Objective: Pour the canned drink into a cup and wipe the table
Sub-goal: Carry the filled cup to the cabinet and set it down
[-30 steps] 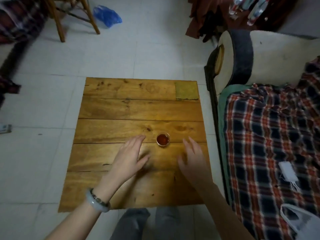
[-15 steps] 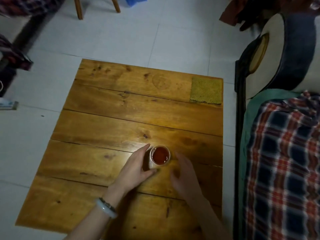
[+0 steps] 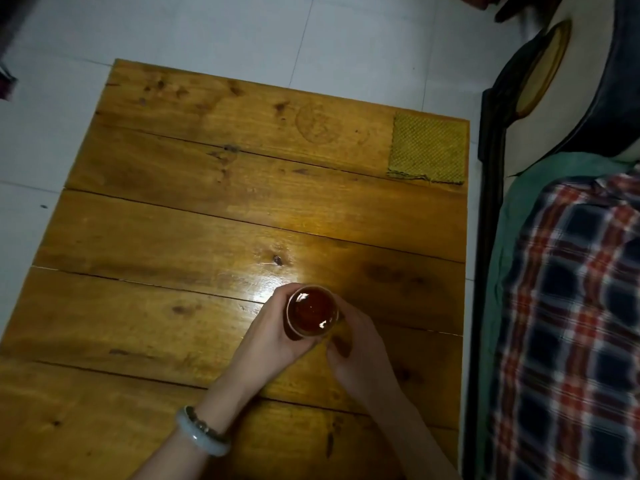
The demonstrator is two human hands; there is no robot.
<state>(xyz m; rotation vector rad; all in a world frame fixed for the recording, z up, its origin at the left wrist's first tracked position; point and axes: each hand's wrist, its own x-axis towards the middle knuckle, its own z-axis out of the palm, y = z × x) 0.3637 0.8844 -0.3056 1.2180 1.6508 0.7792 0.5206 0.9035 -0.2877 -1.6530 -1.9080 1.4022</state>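
A small glass cup (image 3: 312, 312) full of dark red-brown drink stands on the wooden table (image 3: 194, 237), near its front right. My left hand (image 3: 273, 336) wraps around the cup's left side, with a pale bangle on that wrist. My right hand (image 3: 358, 351) cups the right side, its fingers curled against the glass. A yellow-green cloth (image 3: 426, 150) lies flat on the table's far right corner. No can is in view.
A bed or sofa with a plaid blanket (image 3: 568, 323) runs close along the table's right edge. A dark-framed cushioned seat (image 3: 540, 74) sits at the top right. White tiled floor (image 3: 242, 32) surrounds the table on the left and far side.
Both hands moved in from either side and closed around the cup. The camera came lower and closer to the table.
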